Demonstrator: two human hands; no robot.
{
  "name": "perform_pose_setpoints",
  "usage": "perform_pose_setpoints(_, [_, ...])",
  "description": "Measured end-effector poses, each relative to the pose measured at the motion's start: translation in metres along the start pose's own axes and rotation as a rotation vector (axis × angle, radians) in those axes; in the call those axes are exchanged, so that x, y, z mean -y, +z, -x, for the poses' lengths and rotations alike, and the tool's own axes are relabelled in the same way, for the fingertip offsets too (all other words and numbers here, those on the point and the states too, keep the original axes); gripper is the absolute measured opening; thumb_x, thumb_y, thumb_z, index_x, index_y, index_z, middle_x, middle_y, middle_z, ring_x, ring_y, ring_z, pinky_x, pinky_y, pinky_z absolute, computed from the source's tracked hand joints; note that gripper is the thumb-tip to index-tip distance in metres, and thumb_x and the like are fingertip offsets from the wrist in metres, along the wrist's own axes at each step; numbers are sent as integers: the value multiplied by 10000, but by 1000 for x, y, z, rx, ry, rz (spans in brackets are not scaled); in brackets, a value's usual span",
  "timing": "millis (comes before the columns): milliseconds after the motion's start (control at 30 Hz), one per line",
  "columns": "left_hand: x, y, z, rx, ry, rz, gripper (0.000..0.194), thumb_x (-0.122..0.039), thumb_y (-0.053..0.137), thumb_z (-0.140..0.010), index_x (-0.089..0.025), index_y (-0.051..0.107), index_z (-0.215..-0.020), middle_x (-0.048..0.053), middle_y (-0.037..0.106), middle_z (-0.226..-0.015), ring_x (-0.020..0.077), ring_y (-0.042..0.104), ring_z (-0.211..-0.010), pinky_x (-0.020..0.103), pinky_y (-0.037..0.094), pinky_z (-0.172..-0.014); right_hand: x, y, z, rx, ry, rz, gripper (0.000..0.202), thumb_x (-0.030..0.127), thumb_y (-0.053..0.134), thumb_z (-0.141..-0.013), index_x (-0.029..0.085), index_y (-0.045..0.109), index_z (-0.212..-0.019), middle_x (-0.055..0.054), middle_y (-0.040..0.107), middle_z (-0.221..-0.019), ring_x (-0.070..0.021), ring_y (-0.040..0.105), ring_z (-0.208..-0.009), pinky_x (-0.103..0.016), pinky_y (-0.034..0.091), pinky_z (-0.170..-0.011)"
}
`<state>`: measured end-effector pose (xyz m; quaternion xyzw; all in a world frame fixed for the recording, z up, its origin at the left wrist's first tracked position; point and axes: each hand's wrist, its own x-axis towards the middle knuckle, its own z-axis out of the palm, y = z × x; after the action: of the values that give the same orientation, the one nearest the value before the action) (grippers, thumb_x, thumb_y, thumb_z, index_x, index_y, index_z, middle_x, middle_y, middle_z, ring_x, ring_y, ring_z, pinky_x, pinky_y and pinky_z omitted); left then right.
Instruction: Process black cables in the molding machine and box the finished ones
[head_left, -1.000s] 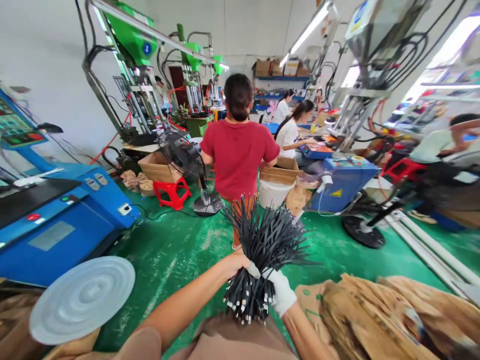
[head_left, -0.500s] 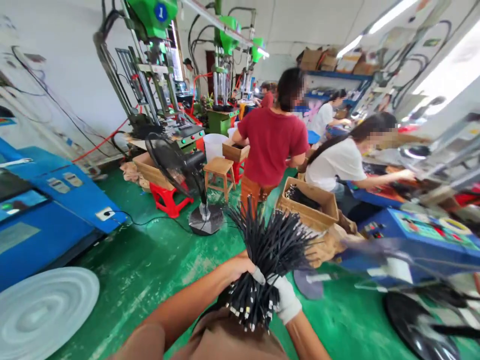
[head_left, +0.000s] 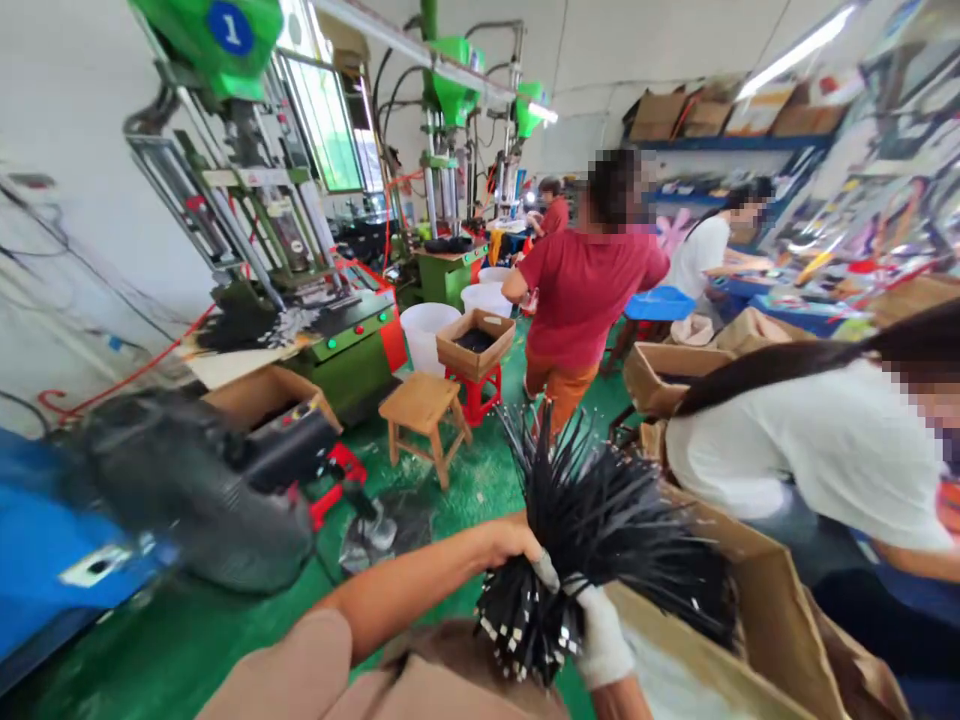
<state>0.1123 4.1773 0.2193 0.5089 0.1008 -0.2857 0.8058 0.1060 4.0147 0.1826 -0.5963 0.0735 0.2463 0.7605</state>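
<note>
A thick bundle of black cables [head_left: 577, 500] stands in front of my chest, its far ends fanned out and its near ends tipped with small white and metallic connectors. My left hand [head_left: 525, 552] is closed round the bundle's left side, a pale cover on the thumb. In a white glove, my right hand [head_left: 604, 630] grips the same bundle from the right; its fingers are partly hidden by the cables. Just beyond and to the right, a cardboard box [head_left: 784, 590] sits beneath the fanned ends, with dark cables inside.
A person in white [head_left: 780, 450] sits close on the right; another in a red shirt [head_left: 589, 290] stands ahead. A wooden stool [head_left: 424, 405], a fan [head_left: 195, 490] and a green machine [head_left: 352, 350] are on the left. A carton [head_left: 476, 350] rests on a red stool.
I have moved forward, so the fan, stool and seated person appear nearer. The cardboard box is now right beside the bundle. Both hands keep their hold on the cables.
</note>
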Motion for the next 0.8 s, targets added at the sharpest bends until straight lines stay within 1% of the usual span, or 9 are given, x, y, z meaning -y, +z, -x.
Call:
perform_pose_setpoints(67, [-38,-22,-33,-66,49,33,358,-11,692,-359,-155,771,-677,69,750,-652,231,640,-472,339,531,-469,29,18,-48,33,78,-66,330,415,728,-528,241,716,-809,-68,739,-751,-336,708,-775,-476,599,-738])
perform_pose_setpoints(100, [-57,-33,-47,-91,80,54,380,-3,691,-357,-153,773,-697,67,758,-675,229,649,-485,342,544,-493,44,26,-70,65,89,-76,334,414,725,-540,236,715,-822,-71,742,-768,-337,709,-792,-478,596,-746])
perform_pose_setpoints(233, [-125,-78,-97,-128,64,89,340,1,702,-346,-114,753,-661,78,724,-605,226,641,-458,381,577,-549,94,57,-157,120,114,-117,376,410,709,-535,228,714,-865,-77,735,-754,-351,707,-829,-496,590,-750])
perform_pose_setpoints(367, [-187,-130,-159,-188,109,121,376,-17,746,-324,-113,756,-687,86,726,-611,250,655,-484,392,572,-539,130,77,-258,146,101,-109,363,366,708,-508,243,713,-850,-74,737,-760,-347,707,-850,-488,588,-774])
perform_pose_setpoints(467, [-238,-173,-214,-181,118,134,412,-18,761,-302,-105,756,-705,100,735,-644,277,671,-522,394,564,-531,154,93,-343,145,81,-70,350,379,696,-516,250,717,-841,-74,736,-769,-346,700,-874,-491,583,-793])
perform_pose_setpoints(533, [-276,-203,-250,-188,93,136,401,-7,741,-283,-91,747,-675,107,732,-639,267,662,-509,371,552,-509,171,106,-399,110,41,-34,337,397,680,-517,253,723,-818,-76,732,-776,-348,694,-879,-493,579,-801])
perform_pose_setpoints(633, [-337,-245,-298,-184,57,130,386,-25,731,-290,-89,747,-670,99,732,-634,228,641,-490,323,529,-488,200,128,-474,16,-29,9,294,391,671,-540,261,738,-796,-74,728,-817,-340,687,-886,-486,570,-822])
perform_pose_setpoints(733, [-400,-281,-344,-129,22,94,431,-60,739,-309,-99,761,-737,93,748,-680,224,655,-527,307,523,-508,229,144,-541,-84,-66,-10,253,357,689,-560,269,750,-790,-71,726,-864,-338,675,-926,-486,564,-846])
perform_pose_setpoints(800, [-440,-301,-379,-97,6,68,471,-71,746,-309,-103,766,-779,94,756,-713,236,670,-556,311,526,-525,247,149,-587,-131,-110,-3,233,345,699,-563,277,752,-779,-64,727,-878,-336,669,-946,-489,560,-860])
